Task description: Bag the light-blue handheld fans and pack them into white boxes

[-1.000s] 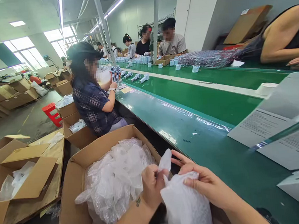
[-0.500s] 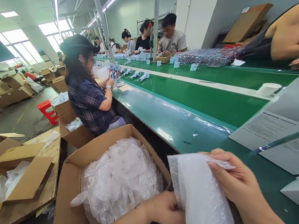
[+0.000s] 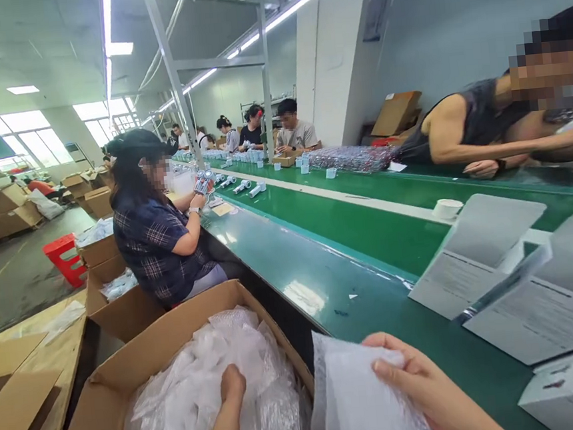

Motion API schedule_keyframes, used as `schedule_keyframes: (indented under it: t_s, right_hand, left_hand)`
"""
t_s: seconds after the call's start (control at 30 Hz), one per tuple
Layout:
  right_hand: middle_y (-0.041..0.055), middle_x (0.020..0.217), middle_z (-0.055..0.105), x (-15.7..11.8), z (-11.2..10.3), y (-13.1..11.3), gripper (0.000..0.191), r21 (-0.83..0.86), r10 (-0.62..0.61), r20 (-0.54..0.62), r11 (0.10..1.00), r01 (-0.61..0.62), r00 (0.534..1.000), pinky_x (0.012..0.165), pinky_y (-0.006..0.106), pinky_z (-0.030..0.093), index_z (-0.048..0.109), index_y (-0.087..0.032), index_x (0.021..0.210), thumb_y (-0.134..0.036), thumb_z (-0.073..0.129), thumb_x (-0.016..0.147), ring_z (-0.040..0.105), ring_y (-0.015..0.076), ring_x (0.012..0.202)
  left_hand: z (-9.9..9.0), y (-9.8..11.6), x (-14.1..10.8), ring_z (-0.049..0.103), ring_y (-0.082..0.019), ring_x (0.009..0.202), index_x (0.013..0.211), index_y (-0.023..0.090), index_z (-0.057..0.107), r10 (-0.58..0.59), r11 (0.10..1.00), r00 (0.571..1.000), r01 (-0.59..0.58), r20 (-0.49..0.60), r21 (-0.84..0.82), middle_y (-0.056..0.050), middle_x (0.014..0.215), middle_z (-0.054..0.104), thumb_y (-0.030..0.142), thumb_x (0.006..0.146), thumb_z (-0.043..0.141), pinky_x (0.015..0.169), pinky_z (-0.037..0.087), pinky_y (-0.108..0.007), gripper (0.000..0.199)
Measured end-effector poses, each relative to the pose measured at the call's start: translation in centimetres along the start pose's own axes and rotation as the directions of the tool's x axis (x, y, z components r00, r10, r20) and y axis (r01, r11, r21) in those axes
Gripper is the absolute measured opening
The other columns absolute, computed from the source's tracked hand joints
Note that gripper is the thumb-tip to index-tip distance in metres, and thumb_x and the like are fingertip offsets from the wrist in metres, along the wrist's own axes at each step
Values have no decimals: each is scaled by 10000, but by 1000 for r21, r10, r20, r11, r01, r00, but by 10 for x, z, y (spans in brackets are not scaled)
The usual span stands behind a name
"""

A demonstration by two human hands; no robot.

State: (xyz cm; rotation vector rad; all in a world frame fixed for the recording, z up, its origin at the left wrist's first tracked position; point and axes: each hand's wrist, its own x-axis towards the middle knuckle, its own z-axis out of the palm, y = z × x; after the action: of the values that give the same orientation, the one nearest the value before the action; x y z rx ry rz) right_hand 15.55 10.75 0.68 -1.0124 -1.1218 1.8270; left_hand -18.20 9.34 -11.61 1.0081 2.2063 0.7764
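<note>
My right hand (image 3: 405, 372) is closed on the top edge of a white bubble-wrap bag (image 3: 352, 386), which hangs at the near edge of the green table. Over a large open carton (image 3: 101, 385), my left hand (image 3: 232, 383) has its fingers curled against a heap of bubble-wrap bags (image 3: 264, 364). Its fingertips are hidden, so what it may grip does not show.
Printed grey-white boxes (image 3: 528, 287) with raised flaps stand at the right on the table (image 3: 290, 261). A seated person (image 3: 152, 233) at the left handles grey devices. Across the belt (image 3: 305, 203) another person (image 3: 459, 119) leans in. A tape roll (image 3: 447, 209) lies beyond the boxes.
My left hand has let go of the held bag and moved left onto the heap in the carton. My right hand keeps its bag. The view has tilted up and turned right.
</note>
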Motion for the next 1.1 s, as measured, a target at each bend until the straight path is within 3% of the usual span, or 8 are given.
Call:
schedule_keyframes:
  t_s: [0.2,0.43,0.57,0.67,0.77,0.83,0.93,1.1]
  right_hand:
    - [83,1072,654,-10,24,-13,165,-505,-163,370,791,345,915,841,351,502,672,-224,924,-376,637,871,625,226,961]
    - [95,1638,209,-2,60,1,265,-251,-120,339,944,212,933,836,386,508,695,-232,917,-452,747,778,267,375,1468]
    - [81,1659,135,-14,62,-1,299,19,-226,313,972,232,922,891,411,497,697,-236,910,-466,791,744,467,339,1354]
    - [34,1663,115,-29,67,-11,200,-174,-273,290,927,332,917,954,425,469,721,-245,888,-404,768,776,466,328,1344]
    - [107,1468,495,-32,65,-14,216,-392,-220,146,882,260,965,852,410,506,718,-238,900,-406,753,769,558,344,1218]
    - [94,1066,713,-28,60,-10,301,-328,-134,41,934,140,990,653,346,514,689,-231,914,-454,777,731,676,285,889]
    - [-3,699,686,-22,50,-4,399,8,-17,-4,1000,17,1000,510,267,451,633,-222,903,-489,829,680,614,168,557]
    - [-23,677,684,-18,44,6,447,309,22,93,950,-50,995,515,231,459,620,-204,855,-433,908,602,607,129,538]
  left_hand:
    - [-44,30,-4,655,-322,1062,872,206,697,244,969,966,-247,-78,-25,-108,1001,737,227,774,525,978,468,-467,198]
    - [-86,87,-69,693,-247,906,1005,196,749,542,816,840,-527,-1,-239,-79,979,756,347,832,619,822,551,-371,264]
    - [-69,89,-109,690,-228,897,1015,211,746,741,654,666,-744,-81,-133,-78,956,745,245,887,578,817,551,-351,214]
    - [-57,87,-125,681,-218,832,1051,218,737,835,550,550,-835,-8,-16,-88,918,726,210,906,550,745,553,-327,237]
    - [-58,87,-127,676,-207,841,984,224,747,883,468,456,-876,116,-116,-87,944,721,215,908,550,765,552,-322,212]
    - [-63,87,-123,673,-202,885,991,224,738,855,513,515,-819,66,-256,-78,967,720,227,904,560,822,546,-333,198]
    - [-66,84,-114,653,-225,1004,1169,219,672,685,624,727,-612,-36,-485,-85,1088,698,284,779,739,910,524,-366,401]
    - [-50,77,-103,574,-277,1184,923,209,739,665,652,746,-567,22,-503,-88,1177,682,291,745,762,1065,409,-440,197]
